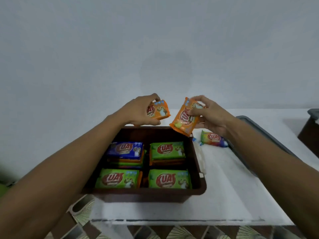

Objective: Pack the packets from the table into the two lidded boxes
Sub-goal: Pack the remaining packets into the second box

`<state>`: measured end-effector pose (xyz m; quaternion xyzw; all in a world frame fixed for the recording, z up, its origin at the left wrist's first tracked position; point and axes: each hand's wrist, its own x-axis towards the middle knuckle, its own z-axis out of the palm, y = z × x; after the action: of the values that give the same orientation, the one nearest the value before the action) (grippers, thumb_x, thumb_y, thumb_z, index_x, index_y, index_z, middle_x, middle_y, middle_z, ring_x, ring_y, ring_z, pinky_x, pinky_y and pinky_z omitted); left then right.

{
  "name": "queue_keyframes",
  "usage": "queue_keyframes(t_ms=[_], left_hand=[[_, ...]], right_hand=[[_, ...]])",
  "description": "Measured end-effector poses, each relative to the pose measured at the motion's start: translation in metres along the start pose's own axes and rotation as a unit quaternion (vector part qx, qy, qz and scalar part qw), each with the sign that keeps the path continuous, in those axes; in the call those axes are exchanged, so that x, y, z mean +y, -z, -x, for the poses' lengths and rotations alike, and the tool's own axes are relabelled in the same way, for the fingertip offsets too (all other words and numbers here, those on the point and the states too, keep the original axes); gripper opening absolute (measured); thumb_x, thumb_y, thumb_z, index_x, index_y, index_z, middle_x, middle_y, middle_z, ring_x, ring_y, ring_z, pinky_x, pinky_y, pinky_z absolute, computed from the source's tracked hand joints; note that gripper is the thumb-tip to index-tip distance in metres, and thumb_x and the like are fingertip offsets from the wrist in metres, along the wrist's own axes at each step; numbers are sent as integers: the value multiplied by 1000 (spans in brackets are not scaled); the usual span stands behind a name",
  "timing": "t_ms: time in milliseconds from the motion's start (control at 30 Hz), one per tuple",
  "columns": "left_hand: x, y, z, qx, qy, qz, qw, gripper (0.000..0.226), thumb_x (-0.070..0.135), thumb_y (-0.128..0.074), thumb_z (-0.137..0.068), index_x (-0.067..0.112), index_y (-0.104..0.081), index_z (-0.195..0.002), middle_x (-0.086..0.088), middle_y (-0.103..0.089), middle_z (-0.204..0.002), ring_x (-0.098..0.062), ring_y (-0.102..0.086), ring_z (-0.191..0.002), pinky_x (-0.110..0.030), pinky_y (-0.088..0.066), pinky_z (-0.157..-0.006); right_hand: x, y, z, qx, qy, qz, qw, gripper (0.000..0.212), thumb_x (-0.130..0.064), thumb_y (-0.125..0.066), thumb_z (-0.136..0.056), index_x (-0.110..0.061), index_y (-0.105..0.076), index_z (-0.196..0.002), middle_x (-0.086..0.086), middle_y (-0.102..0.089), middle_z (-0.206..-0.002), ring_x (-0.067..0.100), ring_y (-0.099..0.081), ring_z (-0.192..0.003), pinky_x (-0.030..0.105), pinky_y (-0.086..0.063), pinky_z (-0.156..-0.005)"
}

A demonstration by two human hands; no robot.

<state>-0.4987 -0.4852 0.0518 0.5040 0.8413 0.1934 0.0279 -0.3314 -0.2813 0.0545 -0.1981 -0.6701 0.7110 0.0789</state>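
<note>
The brown box (202, 187) sits close, with four piles of packets (170, 179) inside, their red labels reading "KUAT". Over its 12 o'clock edge the left hand (138, 112) grips an orange packet (159, 110), and the right hand (210, 116) pinches a tilted orange packet (183, 120). Both probably go in the empty back row next. A rainbow packet (213, 138) waits on the table (233, 187) at 2 o'clock.

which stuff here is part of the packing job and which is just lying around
Job: left hand with one orange packet, right hand with another orange packet, open brown box, stacked packets inside, multicoloured packet, grey lid, second box far right.
Just there: white table, tiled floor.
</note>
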Motion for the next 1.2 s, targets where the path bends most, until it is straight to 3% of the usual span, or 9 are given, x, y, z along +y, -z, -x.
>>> queue_keyframes(t_ms=[167, 267, 333, 433, 567, 700, 833, 967, 1200], left_hand=[[-14, 0, 49, -13, -46, -65, 997, 77, 55, -78, -66, 24, -48, -130, 9, -45, -114, -12, -51, -98, -37, -49, -82], [-20, -7, 71, -26, -56, -78, 995, 84, 54, -79, -67, 24, -46, -138, 10, -42, -112, -11, -50, -100, -32, -47, -82], [-24, -14, 86, -23, -62, -76, 995, 86, 53, -79, -66, 29, -40, -139, 11, -45, -116, -9, -49, -104, -31, -46, -83], [-31, -21, 104, -44, -71, -111, 990, 74, 51, -77, -69, 30, -43, -132, 10, -48, -118, -9, -48, -103, -31, -45, -82], [-35, -25, 108, -60, -50, -193, 978, 62, 55, -74, -72, 29, -53, -124, 9, -42, -125, -13, -47, -109, -34, -46, -88], [-34, -28, 107, -66, -45, -170, 982, 65, 46, -75, -75, 32, -47, -132, 10, -42, -124, -13, -47, -109, -36, -49, -88], [-34, -28, 107, -86, -58, -173, 979, 64, 42, -71, -81, 41, -42, -138, 10, -39, -118, -9, -43, -105, -35, -50, -86], [-36, -29, 106, -93, -56, -169, 980, 62, 40, -71, -82, 41, -44, -138, 10, -39, -119, -10, -43, -106, -35, -50, -85], [-36, -29, 106, -85, -50, -151, 984, 62, 41, -74, -80, 36, -48, -136, 11, -40, -123, -10, -45, -110, -33, -50, -87]], right_hand=[[12, -37, 32, 82, 37, 205, 975, 38, -16, -84, -71, -12, -50, -85, 18, -67, -97, 32, -72, -81, 44, -61, -63], [28, -57, 38, 145, 93, 249, 953, 31, -25, -78, -74, -17, -49, -85, 11, -68, -92, 24, -69, -82, 32, -58, -58], [38, -69, 41, 180, 153, 392, 889, 25, -36, -68, -80, -22, -47, -83, 0, -67, -82, 20, -64, -78, 28, -48, -63], [51, -81, 44, 216, 208, 571, 764, 23, -46, -53, -86, -24, -43, -86, -5, -59, -78, 21, -56, -81, 40, -32, -78], [67, -75, 41, 240, 144, 662, 695, 28, -46, -52, -84, -20, -56, -95, 3, -57, -109, 26, -43, -109, 46, -33, -87], [68, -79, 43, 135, 221, 681, 685, 20, -45, -55, -83, -25, -55, -87, -4, -54, -103, 20, -46, -104, 42, -31, -85], [66, -82, 46, -38, 232, 704, 670, 40, -60, -55, -84, -32, -57, -113, -8, -55, -107, 13, -52, -101, 35, -42, -85], [68, -82, 42, -37, 222, 709, 668, 49, -49, -65, -83, -34, -50, -127, -6, -50, -120, 14, -49, -110, 35, -49, -81], [69, -82, 41, 1, 203, 701, 683, 47, -45, -70, -80, -29, -53, -121, -5, -53, -114, 16, -54, -102, 30, -48, -74]])
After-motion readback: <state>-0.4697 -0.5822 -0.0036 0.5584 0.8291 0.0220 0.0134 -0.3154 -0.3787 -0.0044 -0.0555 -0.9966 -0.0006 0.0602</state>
